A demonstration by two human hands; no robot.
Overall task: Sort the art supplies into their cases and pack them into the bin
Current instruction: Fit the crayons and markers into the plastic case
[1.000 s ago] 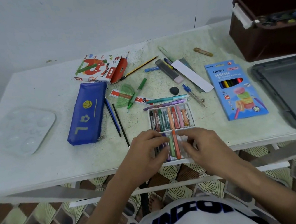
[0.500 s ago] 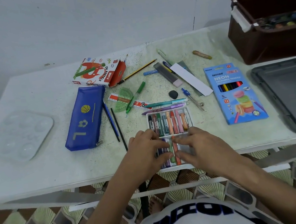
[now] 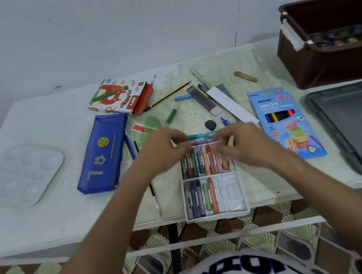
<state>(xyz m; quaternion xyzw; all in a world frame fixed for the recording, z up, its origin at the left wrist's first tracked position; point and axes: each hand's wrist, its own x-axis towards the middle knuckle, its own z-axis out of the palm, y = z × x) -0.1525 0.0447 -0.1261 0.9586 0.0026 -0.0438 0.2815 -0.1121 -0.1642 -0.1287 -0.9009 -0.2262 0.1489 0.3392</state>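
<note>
Both hands hover over the far row of the white pastel tray (image 3: 239, 211) at the table's (image 3: 47, 224) near edge: left hand (image 3: 161, 151) and right hand (image 3: 245, 143) meet at a purple pen (image 3: 202, 142), blurred. A brown bin (image 3: 320, 67) sits at the far right corner.

Cluttered table (image 3: 47, 224); pencil case (image 3: 103, 154); crayon tray (image 3: 217, 215)

Single view only: head-worn wide-angle camera, looking forward and down from your standing spot at desk (image 3: 46, 219) near edge. Desk close, filling mid-frame; wall at 12 o'clock, your shirt and floor at 6 o'clock.
</note>
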